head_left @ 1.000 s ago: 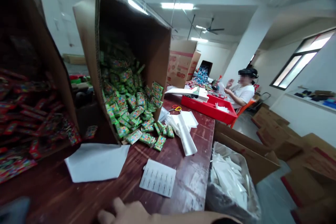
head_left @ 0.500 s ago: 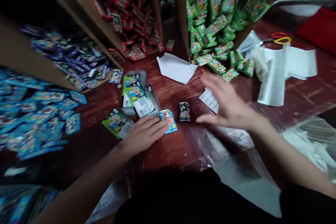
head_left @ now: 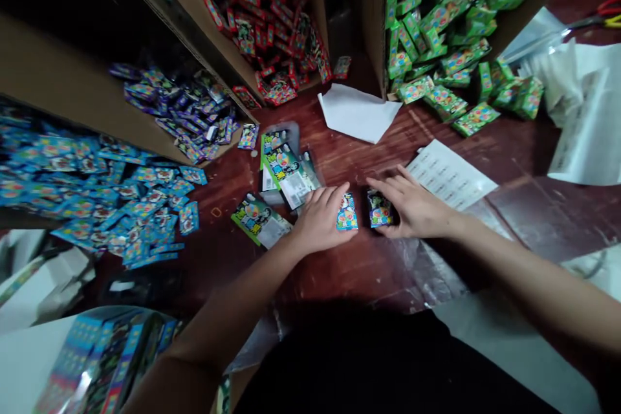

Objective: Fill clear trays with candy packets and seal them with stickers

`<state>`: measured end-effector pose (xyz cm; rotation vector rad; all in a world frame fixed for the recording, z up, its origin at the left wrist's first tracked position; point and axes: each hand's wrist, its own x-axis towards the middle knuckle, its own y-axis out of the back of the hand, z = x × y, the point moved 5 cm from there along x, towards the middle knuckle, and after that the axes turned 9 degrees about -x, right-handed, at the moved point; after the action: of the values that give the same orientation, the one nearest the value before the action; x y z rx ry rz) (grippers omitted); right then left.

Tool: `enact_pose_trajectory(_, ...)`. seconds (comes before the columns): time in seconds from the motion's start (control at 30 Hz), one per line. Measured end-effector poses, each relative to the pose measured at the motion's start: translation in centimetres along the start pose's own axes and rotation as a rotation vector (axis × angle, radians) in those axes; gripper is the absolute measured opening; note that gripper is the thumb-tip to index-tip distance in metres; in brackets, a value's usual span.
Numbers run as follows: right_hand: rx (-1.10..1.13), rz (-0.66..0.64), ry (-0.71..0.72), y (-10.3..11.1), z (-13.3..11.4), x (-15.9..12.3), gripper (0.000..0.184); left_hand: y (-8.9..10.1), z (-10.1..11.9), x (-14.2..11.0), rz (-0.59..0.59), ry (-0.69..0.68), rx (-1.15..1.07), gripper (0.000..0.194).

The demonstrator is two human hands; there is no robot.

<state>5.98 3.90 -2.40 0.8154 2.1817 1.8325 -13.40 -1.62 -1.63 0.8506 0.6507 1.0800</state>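
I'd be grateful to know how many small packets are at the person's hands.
2: a blue packet partly under the left hand, and a dark packet between thumb and fingers of the right hand. More may be hidden beneath.

From here I can see a plain, solid black cloth garment [head_left: 339,369] covering the person's torso, its surface dark enough to hide any seam or fold. Both forearms are bare, slim and smooth, narrowing at the wrists. The left hand [head_left: 324,220] and the right hand [head_left: 414,208] are bare as well, with slender fingers; the nails are too small to make out.
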Motion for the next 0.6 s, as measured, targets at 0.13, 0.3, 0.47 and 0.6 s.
enact_pose_trajectory(0.13,0.031,-0.012,-0.047,1.3,1.1,-1.7,0.096,0.5,1.3,0.3,-0.109,-0.195,-0.080,0.080)
enact_pose_trajectory(0.3,0.052,-0.020,-0.103,3.5,3.2,-2.2,0.092,2.8,2.4,1.3,-0.142,-0.316,-0.288,0.071)
enact_pose_trajectory(0.47,0.090,-0.030,-0.059,2.1,2.6,-1.4,0.090,0.8,1.8,1.8,0.057,-0.130,-0.469,0.093)
enact_pose_trajectory(0.6,0.101,-0.108,-0.024,0.5,2.9,-1.5,0.093,-1.1,1.2,0.5,0.035,0.041,-0.091,0.093)
